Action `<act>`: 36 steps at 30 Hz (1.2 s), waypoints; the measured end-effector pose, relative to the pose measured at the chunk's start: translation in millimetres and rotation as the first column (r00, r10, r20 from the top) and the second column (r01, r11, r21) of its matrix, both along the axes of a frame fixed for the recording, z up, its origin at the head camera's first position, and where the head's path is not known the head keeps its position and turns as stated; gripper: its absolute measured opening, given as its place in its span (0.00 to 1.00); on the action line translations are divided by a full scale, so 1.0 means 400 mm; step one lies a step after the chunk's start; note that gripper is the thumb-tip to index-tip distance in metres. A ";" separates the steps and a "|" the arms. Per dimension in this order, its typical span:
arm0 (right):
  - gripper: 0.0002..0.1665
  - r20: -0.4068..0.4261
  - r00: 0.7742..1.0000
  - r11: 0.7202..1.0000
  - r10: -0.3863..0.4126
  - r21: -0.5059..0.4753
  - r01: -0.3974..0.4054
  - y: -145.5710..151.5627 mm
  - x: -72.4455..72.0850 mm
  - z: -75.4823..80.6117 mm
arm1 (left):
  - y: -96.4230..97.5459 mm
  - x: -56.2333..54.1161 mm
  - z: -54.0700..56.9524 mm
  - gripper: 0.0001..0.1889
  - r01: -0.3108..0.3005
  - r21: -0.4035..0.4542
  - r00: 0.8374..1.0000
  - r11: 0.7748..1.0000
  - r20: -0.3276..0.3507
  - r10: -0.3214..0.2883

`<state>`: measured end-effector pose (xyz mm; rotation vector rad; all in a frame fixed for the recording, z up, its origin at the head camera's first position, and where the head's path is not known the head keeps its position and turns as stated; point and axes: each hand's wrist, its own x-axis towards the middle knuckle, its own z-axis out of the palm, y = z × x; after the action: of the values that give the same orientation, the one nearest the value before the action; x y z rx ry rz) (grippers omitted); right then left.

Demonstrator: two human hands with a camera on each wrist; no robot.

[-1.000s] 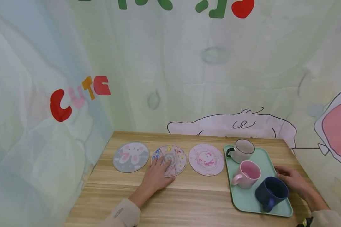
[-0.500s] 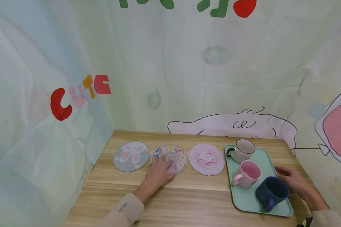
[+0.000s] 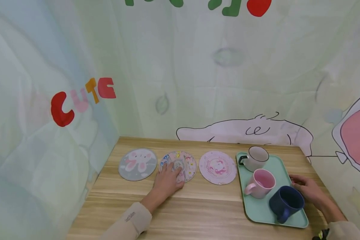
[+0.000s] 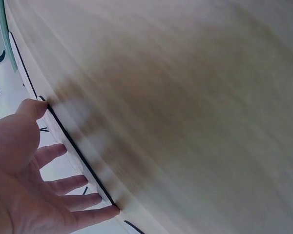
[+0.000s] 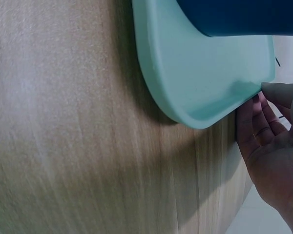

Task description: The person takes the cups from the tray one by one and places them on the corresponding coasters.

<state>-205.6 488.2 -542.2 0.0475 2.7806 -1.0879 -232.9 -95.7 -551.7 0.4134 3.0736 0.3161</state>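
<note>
My left hand (image 3: 167, 181) rests on the flower-patterned round mat (image 3: 190, 165), fingers spread. In the left wrist view the left thumb and fingertips lie along the mat's dark edge (image 4: 77, 148). A grey rabbit mat (image 3: 132, 171) lies to its left and a pink mat (image 3: 205, 170) to its right. At the right rim of the mint tray (image 3: 258, 215) is my right hand (image 3: 310, 190); its thumb touches the rim and its fingertips pass behind it. The tray bears a white mug (image 3: 256, 160), a pink mug (image 3: 262, 188) and a dark blue mug (image 3: 279, 203).
The wooden table (image 3: 192, 218) is bounded at the back and left by a printed cloth wall (image 3: 195, 93). The tray stands on its right side, close to the pink mat.
My left wrist and sleeve have shifted slightly forward and right, while the fingers stay on the flower-patterned mat. The right hand, tray and mugs keep their places.
</note>
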 end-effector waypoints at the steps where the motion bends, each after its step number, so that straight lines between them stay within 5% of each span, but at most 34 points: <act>1: 0.27 -0.003 1.000 1.000 0.001 0.006 -0.001 0.001 0.000 -0.001 | 0.000 -0.001 -0.002 0.34 0.000 -0.005 1.000 1.000 -0.002 0.000; 36: 0.27 -0.023 1.000 1.000 0.005 0.009 -0.005 0.012 -0.005 -0.013 | -0.003 -0.030 0.001 0.35 -0.011 -0.044 1.000 0.999 -0.008 0.010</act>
<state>-207.5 492.9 -547.5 0.0290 2.8041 -1.0822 -245.0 -97.0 -551.4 0.3979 3.0847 0.2470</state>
